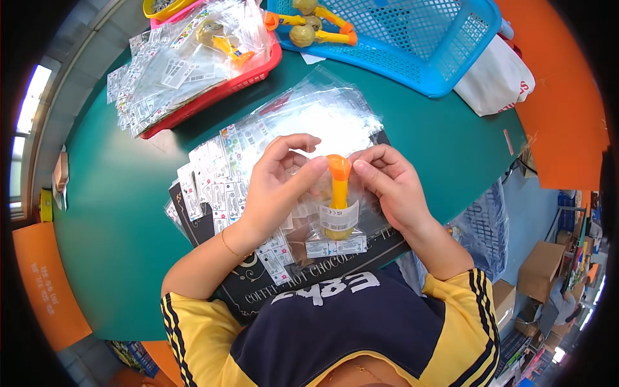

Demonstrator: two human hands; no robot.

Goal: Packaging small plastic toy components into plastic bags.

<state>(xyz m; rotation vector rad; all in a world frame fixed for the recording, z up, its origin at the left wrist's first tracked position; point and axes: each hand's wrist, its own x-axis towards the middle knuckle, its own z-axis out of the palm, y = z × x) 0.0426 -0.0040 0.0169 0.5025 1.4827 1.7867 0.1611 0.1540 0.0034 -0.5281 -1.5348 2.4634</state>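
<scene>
green table (109, 226); fingers (373, 175) at bagged toy (339, 188)

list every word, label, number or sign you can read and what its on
Wording not copied:
Mat: white lettering, readable
Shirt: large white lettering
White bag: red letters, partly visible
Toy's label: mostly too small
Clear bags: mostly too small
Left orange board: pale marks, blurred

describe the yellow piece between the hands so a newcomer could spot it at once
On the green table, find the dark mat spread with clear bags. Over it, between the left hand and the right hand, is a yellow piece with an orange end. Unlike the similar pieces at the blue basket, it has a white label across it.
</scene>
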